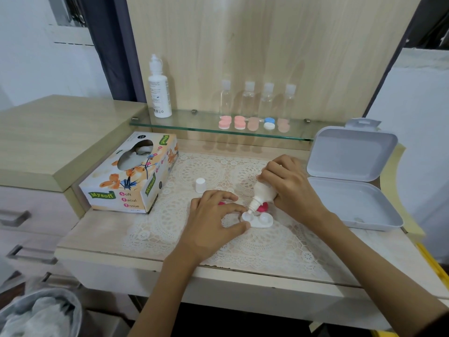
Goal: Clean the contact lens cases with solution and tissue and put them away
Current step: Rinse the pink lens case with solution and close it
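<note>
Right hand (291,183) tilting bottle (261,193), nozzle over case (257,220)

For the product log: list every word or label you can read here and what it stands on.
"Mysoft": green banner on the front of the tissue box, repeated on its top and side.
"Soft Facial Tissue": the same front face.
Label print on the tall white bottle on the glass shelf: too small to read.
No text shows on the small bottle in the right hand.
</note>
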Tool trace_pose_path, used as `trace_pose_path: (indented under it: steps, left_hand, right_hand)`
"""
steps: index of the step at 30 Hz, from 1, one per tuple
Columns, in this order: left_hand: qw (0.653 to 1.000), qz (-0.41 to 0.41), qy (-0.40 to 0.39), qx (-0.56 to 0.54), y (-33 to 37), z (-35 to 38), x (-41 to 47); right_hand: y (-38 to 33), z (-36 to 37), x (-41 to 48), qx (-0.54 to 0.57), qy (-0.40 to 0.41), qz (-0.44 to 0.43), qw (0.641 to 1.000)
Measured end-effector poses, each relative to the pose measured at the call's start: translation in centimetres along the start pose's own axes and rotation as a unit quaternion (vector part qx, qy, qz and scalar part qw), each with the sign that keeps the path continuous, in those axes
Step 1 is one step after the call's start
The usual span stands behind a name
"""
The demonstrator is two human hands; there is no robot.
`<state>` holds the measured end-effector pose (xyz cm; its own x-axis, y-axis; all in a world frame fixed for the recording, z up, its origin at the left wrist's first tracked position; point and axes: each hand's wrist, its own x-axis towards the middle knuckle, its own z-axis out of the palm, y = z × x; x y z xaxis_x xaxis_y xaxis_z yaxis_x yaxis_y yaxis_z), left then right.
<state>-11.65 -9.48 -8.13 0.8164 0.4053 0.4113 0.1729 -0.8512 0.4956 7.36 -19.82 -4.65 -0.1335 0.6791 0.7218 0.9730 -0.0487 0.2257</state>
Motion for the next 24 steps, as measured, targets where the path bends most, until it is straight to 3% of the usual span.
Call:
trace_pose_path:
  steps: [24]
  left_hand:
    - [1.000,0.000,0.002,-0.004,0.13,-0.15,-0.01]
  right_hand:
    - [-0.27,-0.51,0.26,0.028,-0.051,0.024,0.998]
